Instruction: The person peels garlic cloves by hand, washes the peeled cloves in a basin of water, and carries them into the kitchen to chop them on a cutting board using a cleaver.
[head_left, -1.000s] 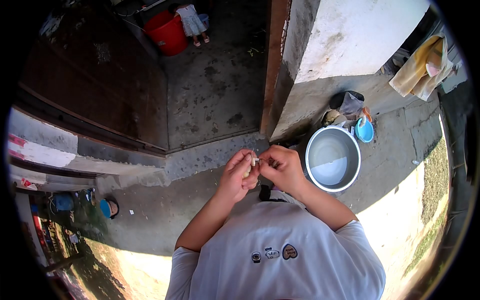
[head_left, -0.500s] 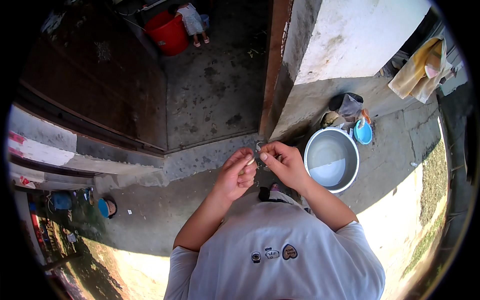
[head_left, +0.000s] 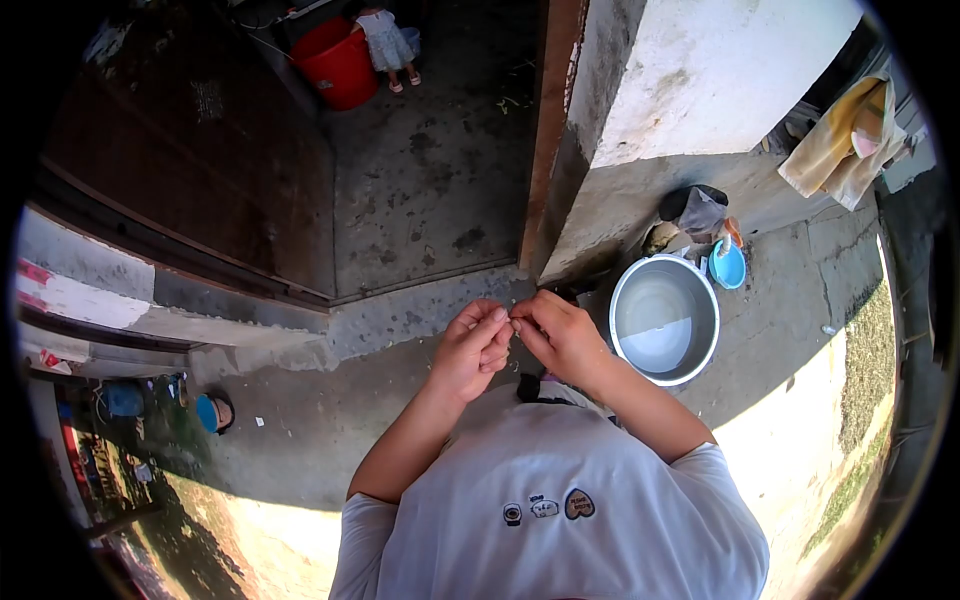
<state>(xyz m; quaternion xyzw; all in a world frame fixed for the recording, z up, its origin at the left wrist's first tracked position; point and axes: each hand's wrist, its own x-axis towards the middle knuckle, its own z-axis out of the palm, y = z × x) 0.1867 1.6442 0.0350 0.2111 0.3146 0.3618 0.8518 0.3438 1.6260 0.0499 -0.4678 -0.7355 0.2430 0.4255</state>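
Where both pinches are meeting: a small pale piece (head_left: 513, 318) is sitting mostly covered, so I cannot tell exactly what it is.
Left hand (head_left: 470, 350): its thumb and forefinger are pressing narrowly on the piece while the other fingers are curling inward; anything inside the palm is hiding from view.
Right hand (head_left: 562, 338): it is forming an equally narrow pinch from the opposite side and appears to be gripping the piece too.
Good handling: one side is best serving as a steady clamp while the other is working in short, light movements; too hard a squeeze would be risking a slip.
White T-shirt (head_left: 600, 480): it is lying behind the hands, leaving them free room in front.
Silver basin (head_left: 716, 325): it is standing on the concrete floor (head_left: 300, 420) near the right hand, untouched and apparently holding water.
Light-blue basin (head_left: 728, 268): it is resting just beyond.
Red tub (head_left: 345, 70): another person (head_left: 385, 42) is standing beside it, well apart.
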